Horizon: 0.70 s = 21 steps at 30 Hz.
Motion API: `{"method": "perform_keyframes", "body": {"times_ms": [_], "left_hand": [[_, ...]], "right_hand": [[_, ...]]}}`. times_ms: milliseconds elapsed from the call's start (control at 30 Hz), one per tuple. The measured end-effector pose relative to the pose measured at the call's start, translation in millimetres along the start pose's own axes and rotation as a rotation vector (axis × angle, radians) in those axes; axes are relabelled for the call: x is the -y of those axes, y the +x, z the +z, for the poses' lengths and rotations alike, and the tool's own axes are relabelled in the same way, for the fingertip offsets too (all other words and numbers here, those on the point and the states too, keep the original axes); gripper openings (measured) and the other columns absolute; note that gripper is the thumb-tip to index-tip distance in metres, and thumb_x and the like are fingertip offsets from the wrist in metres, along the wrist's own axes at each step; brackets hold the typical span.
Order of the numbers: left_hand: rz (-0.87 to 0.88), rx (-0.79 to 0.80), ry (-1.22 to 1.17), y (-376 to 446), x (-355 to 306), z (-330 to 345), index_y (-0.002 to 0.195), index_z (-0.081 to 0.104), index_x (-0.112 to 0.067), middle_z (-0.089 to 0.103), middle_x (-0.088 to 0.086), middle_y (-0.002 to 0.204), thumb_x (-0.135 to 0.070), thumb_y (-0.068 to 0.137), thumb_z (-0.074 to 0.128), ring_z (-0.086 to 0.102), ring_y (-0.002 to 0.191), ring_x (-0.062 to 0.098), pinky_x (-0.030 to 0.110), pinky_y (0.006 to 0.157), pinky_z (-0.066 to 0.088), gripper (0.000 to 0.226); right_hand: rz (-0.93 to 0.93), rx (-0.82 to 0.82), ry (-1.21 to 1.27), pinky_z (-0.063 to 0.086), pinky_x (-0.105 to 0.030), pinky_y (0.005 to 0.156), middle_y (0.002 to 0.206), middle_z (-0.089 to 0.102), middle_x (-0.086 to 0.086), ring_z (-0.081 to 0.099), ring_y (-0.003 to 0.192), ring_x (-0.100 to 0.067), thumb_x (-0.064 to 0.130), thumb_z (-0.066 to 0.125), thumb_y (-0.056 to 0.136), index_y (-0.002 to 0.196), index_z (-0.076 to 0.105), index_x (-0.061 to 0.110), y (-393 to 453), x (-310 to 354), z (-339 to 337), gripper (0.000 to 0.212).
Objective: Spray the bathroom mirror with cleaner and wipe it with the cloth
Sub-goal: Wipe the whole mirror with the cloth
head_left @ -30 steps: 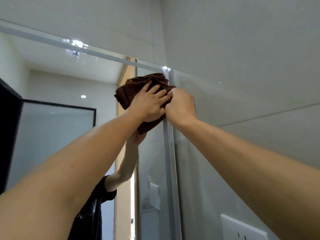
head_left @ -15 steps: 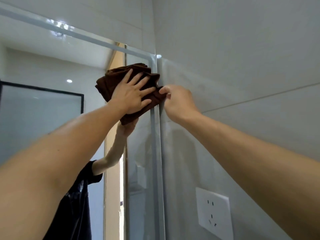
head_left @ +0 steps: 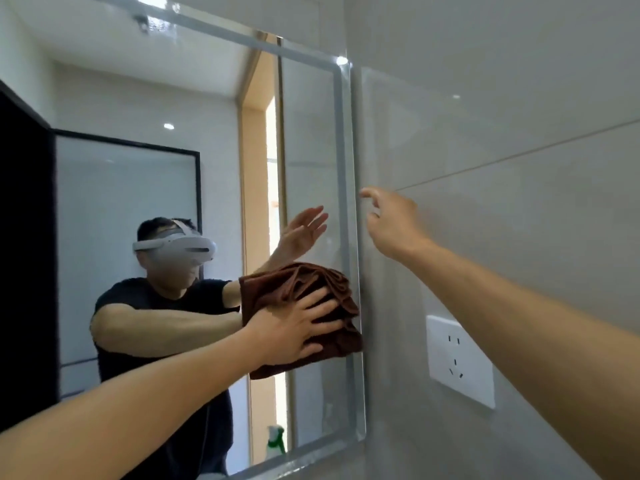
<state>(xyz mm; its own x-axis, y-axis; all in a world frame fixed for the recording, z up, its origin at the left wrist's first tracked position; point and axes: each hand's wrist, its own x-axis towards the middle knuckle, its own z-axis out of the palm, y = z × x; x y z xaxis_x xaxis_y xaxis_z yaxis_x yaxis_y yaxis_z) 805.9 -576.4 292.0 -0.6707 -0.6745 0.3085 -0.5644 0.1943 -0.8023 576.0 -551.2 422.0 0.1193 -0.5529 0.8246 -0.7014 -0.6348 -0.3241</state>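
Observation:
The bathroom mirror [head_left: 311,140] fills the left and middle of the view, its frosted border running down the right side. My left hand [head_left: 294,330] presses a crumpled brown cloth [head_left: 311,285] flat against the glass near the mirror's right edge, about mid-height. My right hand [head_left: 391,220] is raised beside that edge, off the cloth, fingers spread and empty, in front of the tiled wall. A spray bottle [head_left: 276,441] with a green nozzle shows only as a reflection low in the mirror.
A white wall socket [head_left: 460,362] sits on the grey tiled side wall [head_left: 519,98] right of the mirror. The mirror reflects a person in a black shirt with a white headset, a dark-framed glass panel and a doorway.
My left hand has dragged the cloth down from the mirror's top right corner to mid-height. My right hand let go of the cloth and now hovers open. The view has tilted down.

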Motion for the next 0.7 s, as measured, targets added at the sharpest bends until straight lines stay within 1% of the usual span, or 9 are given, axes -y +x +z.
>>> {"method": "perform_keyframes", "body": {"times_ms": [67, 133, 200, 300, 367, 433, 533, 600, 700], "left_hand": [[0.044, 0.000, 0.008, -2.4, 20.7, -11.9, 0.155, 0.022, -0.040, 0.013, -0.004, 0.166, -0.057, 0.100, 0.032, 0.004, 0.154, 0.025, 0.052, 0.121, -0.005, 0.059], [-0.008, -0.086, 0.079, 7.8, 50.1, -35.3, 0.153, 0.032, -0.037, 0.023, -0.002, 0.164, -0.059, 0.097, 0.035, 0.013, 0.153, 0.027, 0.052, 0.122, -0.005, 0.059], [-0.167, -0.175, 0.147, 24.9, 83.6, -61.5, 0.150, 0.041, -0.033, 0.034, 0.003, 0.159, -0.059, 0.096, 0.037, 0.024, 0.149, 0.031, 0.055, 0.123, 0.000, 0.059], [-0.501, -0.255, 0.182, 50.2, 109.9, -84.5, 0.151, 0.038, -0.030, 0.036, 0.008, 0.158, -0.058, 0.097, 0.027, 0.023, 0.148, 0.034, 0.057, 0.122, 0.005, 0.062], [-0.653, -0.303, 0.181, 63.7, 101.6, -83.0, 0.152, 0.037, -0.029, 0.035, 0.009, 0.158, -0.056, 0.097, 0.028, 0.021, 0.149, 0.034, 0.057, 0.122, 0.004, 0.062], [-0.728, -0.358, 0.129, 69.3, 75.1, -69.9, 0.152, 0.036, -0.024, 0.034, 0.012, 0.158, -0.052, 0.097, 0.033, 0.020, 0.148, 0.036, 0.058, 0.122, 0.004, 0.061], [-0.715, -0.371, 0.043, 64.1, 13.2, -32.1, 0.150, 0.038, -0.020, 0.034, 0.015, 0.156, -0.047, 0.097, 0.040, 0.022, 0.146, 0.039, 0.060, 0.121, 0.003, 0.060], [-0.620, -0.336, -0.014, 53.6, -34.6, -5.6, 0.147, 0.043, -0.021, 0.039, 0.014, 0.154, -0.044, 0.096, 0.048, 0.027, 0.144, 0.038, 0.058, 0.122, 0.006, 0.056], [-0.410, -0.187, -0.107, 24.8, -99.0, 26.3, 0.135, 0.060, -0.027, 0.056, 0.006, 0.144, -0.043, 0.085, 0.070, 0.048, 0.136, 0.032, 0.047, 0.115, 0.028, 0.053]], "right_hand": [[0.032, 0.007, 0.014, 0.038, -0.034, 0.110, 0.141, 0.058, -0.009, 0.051, 0.132, -0.027, 0.007, 0.045, 0.095, 0.140, 0.054, 0.014, -1.7, -6.5, -3.8, 0.046], [0.048, 0.019, 0.057, 0.039, -0.035, 0.111, 0.140, 0.059, -0.006, 0.053, 0.131, -0.024, 0.009, 0.047, 0.095, 0.137, 0.057, 0.014, -1.3, -10.6, -7.9, 0.043], [0.056, 0.020, 0.087, 0.041, -0.031, 0.109, 0.137, 0.061, -0.005, 0.056, 0.127, -0.022, 0.009, 0.050, 0.093, 0.133, 0.060, 0.015, 0.4, -11.1, -11.0, 0.042], [0.049, 0.000, 0.144, 0.043, -0.031, 0.107, 0.133, 0.063, -0.006, 0.058, 0.124, -0.022, 0.007, 0.051, 0.091, 0.131, 0.062, 0.015, 2.7, -5.8, -9.9, 0.042], [0.034, -0.023, 0.182, 0.043, -0.031, 0.107, 0.133, 0.064, -0.006, 0.058, 0.124, -0.022, 0.006, 0.050, 0.092, 0.131, 0.062, 0.014, 3.1, -2.6, -6.7, 0.042], [0.013, -0.022, 0.177, 0.042, -0.031, 0.108, 0.134, 0.063, -0.005, 0.058, 0.125, -0.022, 0.007, 0.051, 0.091, 0.133, 0.060, 0.015, 1.5, 0.8, -2.5, 0.044], [0.002, -0.006, 0.133, 0.042, -0.035, 0.110, 0.136, 0.062, -0.004, 0.056, 0.127, -0.023, 0.009, 0.054, 0.089, 0.135, 0.058, 0.015, -4.7, 4.8, 6.2, 0.046], [0.009, 0.011, 0.113, 0.040, -0.035, 0.111, 0.140, 0.059, -0.004, 0.054, 0.130, -0.023, 0.009, 0.054, 0.090, 0.137, 0.057, 0.015, -11.4, 5.5, 11.7, 0.047], [0.013, 0.064, 0.088, 0.039, -0.034, 0.112, 0.144, 0.055, -0.003, 0.051, 0.133, -0.022, 0.010, 0.053, 0.092, 0.140, 0.054, 0.016, -25.2, 5.0, 20.6, 0.048]]}}
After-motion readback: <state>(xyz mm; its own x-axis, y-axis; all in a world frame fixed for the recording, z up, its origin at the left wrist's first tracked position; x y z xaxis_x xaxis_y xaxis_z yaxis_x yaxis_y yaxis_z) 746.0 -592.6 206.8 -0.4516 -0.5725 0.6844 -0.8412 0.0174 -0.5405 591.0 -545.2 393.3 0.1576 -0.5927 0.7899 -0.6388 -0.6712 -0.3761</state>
